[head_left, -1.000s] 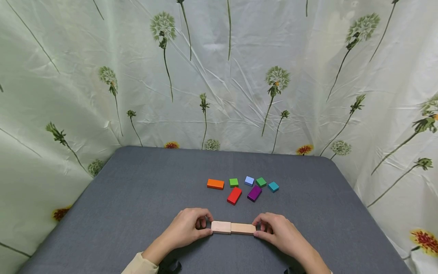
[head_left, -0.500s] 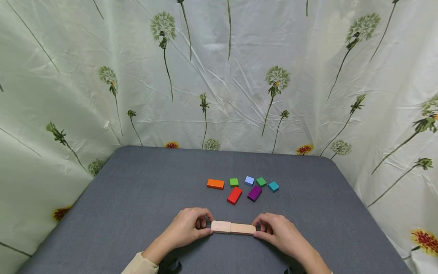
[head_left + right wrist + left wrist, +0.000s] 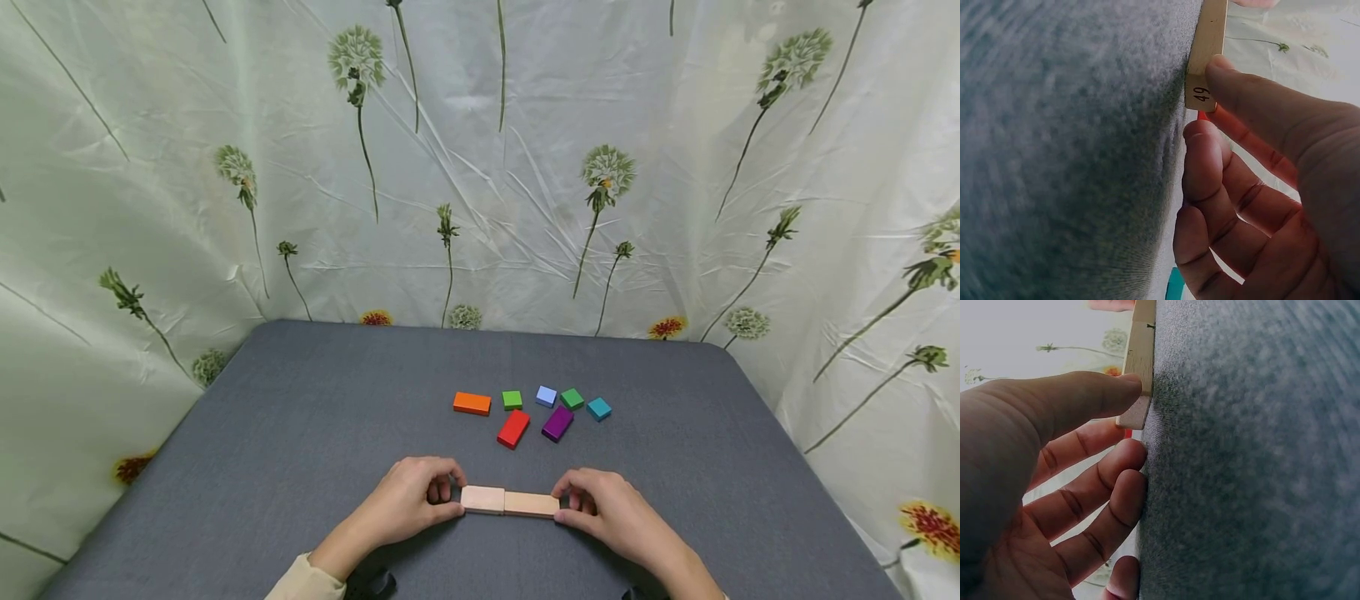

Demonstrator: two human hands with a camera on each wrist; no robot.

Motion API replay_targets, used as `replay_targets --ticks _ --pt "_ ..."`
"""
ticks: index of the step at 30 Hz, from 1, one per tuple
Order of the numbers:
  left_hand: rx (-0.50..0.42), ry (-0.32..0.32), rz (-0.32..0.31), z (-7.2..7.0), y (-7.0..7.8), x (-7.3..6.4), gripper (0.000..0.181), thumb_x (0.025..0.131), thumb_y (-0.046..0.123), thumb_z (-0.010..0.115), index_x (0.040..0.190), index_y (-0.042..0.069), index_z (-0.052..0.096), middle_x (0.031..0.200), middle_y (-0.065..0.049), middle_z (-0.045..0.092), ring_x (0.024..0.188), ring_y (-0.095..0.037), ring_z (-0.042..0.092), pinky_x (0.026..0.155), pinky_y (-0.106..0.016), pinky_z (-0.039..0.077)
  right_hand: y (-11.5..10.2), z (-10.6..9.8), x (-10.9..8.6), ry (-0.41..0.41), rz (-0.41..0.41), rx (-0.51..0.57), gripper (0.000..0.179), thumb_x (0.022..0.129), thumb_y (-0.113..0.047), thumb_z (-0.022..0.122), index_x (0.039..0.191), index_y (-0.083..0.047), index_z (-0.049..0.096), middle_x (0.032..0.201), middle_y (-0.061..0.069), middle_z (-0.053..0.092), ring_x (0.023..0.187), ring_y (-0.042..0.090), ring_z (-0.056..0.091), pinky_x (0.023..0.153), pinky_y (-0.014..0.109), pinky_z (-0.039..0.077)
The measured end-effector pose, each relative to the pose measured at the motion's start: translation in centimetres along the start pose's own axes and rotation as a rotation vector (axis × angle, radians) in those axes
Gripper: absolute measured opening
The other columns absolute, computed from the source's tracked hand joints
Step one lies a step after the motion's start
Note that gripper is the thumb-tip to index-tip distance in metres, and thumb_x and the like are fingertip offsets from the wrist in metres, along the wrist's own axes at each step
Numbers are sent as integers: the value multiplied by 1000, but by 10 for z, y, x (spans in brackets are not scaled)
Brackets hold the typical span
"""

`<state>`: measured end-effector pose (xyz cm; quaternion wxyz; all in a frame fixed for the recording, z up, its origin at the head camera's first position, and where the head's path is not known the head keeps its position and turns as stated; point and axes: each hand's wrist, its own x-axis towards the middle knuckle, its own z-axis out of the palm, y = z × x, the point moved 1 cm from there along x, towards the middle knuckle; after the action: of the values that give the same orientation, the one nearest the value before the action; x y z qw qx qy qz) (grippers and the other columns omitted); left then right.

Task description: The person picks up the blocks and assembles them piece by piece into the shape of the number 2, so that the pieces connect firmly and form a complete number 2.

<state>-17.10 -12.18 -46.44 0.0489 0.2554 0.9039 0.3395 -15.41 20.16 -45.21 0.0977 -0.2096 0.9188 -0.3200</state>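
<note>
Two plain wooden blocks lie end to end on the grey table in the head view, their ends meeting. The paler, pinkish left block [image 3: 482,499] is pinched at its outer end by my left hand [image 3: 416,502], between thumb and index finger. My right hand [image 3: 611,510] pinches the outer end of the longer, tan right block [image 3: 531,504] in the same way. Seen in the right wrist view, that tan block [image 3: 1209,44] bears the number 49 on its end face. Below the thumb in the left wrist view, the other fingers [image 3: 1125,494] curl loosely near the cloth.
Beyond the hands lie several coloured blocks: an orange block [image 3: 472,404], a red block [image 3: 513,429], a purple block [image 3: 557,424], a light green block [image 3: 512,400], a pale blue block [image 3: 546,396], a green block [image 3: 572,399] and a teal block [image 3: 599,408]. A flowered curtain [image 3: 510,250] hangs behind the table [image 3: 337,383].
</note>
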Motion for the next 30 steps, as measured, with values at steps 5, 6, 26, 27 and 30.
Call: replay_targets --ticks 5,6,26,27,30 --pt "-18 -17 -11 -1 0 0 21 87 19 91 99 23 74 77 12 59 68 1 51 63 -21 44 0 0 0 -8 0 6 15 94 -29 84 103 -23 75 79 -11 57 68 -1 49 60 21 42" --pt "-20 -20 -12 -1 0 0 21 87 19 91 99 23 74 77 12 59 68 0 52 64 -21 44 -1 0 0 -9 1 6 15 94 -29 84 103 -22 75 79 -11 57 68 -1 49 60 21 42" --pt "-24 -29 4 -1 -1 0 21 87 21 90 99 24 73 77 13 58 67 1 50 64 -21 43 -1 0 0 -26 16 16 15 94 -29 84 104 -22 75 77 -11 57 66 -1 49 59 21 42" --pt "-24 -28 4 -1 -1 0 21 87 21 90 99 24 73 77 13 58 67 1 50 63 -21 43 -1 0 0 -28 17 16 15 94 -29 84 104 -22 75 77 -10 57 66 -1 49 59 21 41" --pt "-29 -27 -1 -1 -1 -1 21 88 20 90 99 24 73 77 13 58 67 1 50 63 -21 43 -2 0 0 -32 18 18 15 95 -29 84 105 -22 75 77 -10 57 66 -1 49 59 21 41"
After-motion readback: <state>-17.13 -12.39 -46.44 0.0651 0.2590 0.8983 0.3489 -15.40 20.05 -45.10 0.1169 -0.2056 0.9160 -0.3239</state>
